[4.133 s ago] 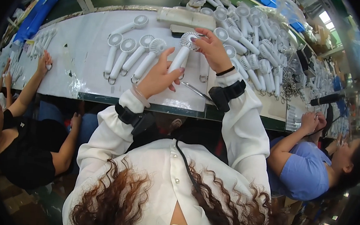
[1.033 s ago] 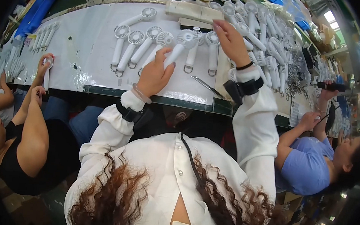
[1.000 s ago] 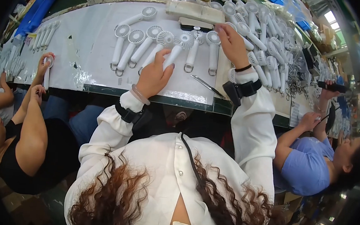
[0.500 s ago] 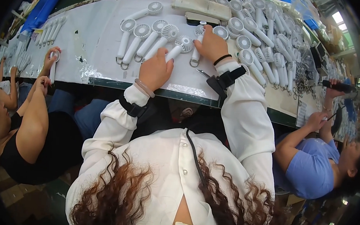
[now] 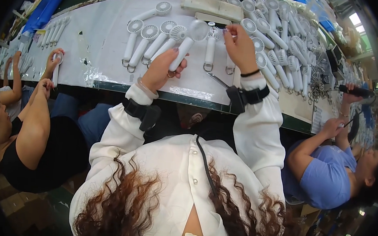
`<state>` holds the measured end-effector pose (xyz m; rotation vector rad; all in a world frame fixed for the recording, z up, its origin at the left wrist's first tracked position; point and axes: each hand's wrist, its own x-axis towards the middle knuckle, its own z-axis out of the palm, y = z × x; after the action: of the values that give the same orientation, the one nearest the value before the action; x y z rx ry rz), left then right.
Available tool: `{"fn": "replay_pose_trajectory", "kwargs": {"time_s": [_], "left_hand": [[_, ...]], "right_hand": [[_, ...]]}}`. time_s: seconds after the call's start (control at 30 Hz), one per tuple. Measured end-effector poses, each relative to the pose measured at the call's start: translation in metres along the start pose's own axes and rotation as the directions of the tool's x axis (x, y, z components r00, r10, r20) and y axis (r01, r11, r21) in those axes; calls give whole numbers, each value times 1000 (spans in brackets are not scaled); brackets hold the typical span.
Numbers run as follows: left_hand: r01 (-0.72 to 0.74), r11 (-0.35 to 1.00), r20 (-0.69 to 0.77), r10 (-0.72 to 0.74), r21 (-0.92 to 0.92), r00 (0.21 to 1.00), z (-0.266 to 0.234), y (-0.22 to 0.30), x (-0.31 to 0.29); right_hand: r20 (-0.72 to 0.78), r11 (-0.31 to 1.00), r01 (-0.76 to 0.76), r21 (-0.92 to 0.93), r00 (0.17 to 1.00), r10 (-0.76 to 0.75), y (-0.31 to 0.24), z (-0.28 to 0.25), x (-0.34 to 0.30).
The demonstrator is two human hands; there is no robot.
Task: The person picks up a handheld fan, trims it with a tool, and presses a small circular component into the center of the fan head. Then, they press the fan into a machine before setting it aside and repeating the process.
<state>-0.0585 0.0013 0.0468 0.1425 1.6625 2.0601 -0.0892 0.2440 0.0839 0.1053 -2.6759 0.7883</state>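
My left hand [image 5: 160, 70] is closed round the handle of a white handheld fan [image 5: 184, 51], lifted and tilted up to the right; its round head looks smooth and blurred. To its right a second handheld fan [image 5: 210, 53] lies on the table, its metal ring toward me. My right hand [image 5: 241, 46] is raised beside that fan's head, thumb and fingers pinched together; anything between them is too small to make out. Under this hand shows the handle of another fan [image 5: 230, 62]. Several more fans [image 5: 159, 44] lie in a row left of the held one.
A large heap of fans [image 5: 270, 44] covers the right side of the white table [image 5: 106, 36]. A long pale block [image 5: 212, 7] lies at the back. A pointed metal tool [image 5: 217, 80] rests near my right wrist. Co-workers sit on both sides.
My left hand has raised its fan off the table and turned it. My right hand has let go of the fan before it and moved right.
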Motion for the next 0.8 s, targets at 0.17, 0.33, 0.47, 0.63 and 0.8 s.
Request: {"fn": "replay_pose_trajectory", "kwargs": {"time_s": [0.17, 0.33, 0.47, 0.63, 0.8], "left_hand": [[34, 939, 253, 57, -342, 966, 8, -1, 2], [6, 919, 251, 102, -394, 962, 21, -13, 5], [-15, 946, 253, 102, -324, 962, 23, -13, 4], [-40, 954, 221, 109, -297, 969, 26, -15, 2], [-37, 958, 232, 107, -286, 967, 24, -17, 4]], "right_hand": [[430, 564, -323, 760, 901, -64, -34, 11, -41], [536, 258, -487, 834, 827, -170, -44, 15, -48], [535, 218, -505, 835, 837, -115, -44, 21, -50], [543, 185, -518, 835, 830, -128, -43, 22, -52], [546, 231, -511, 828, 828, -129, -42, 23, -51]]}}
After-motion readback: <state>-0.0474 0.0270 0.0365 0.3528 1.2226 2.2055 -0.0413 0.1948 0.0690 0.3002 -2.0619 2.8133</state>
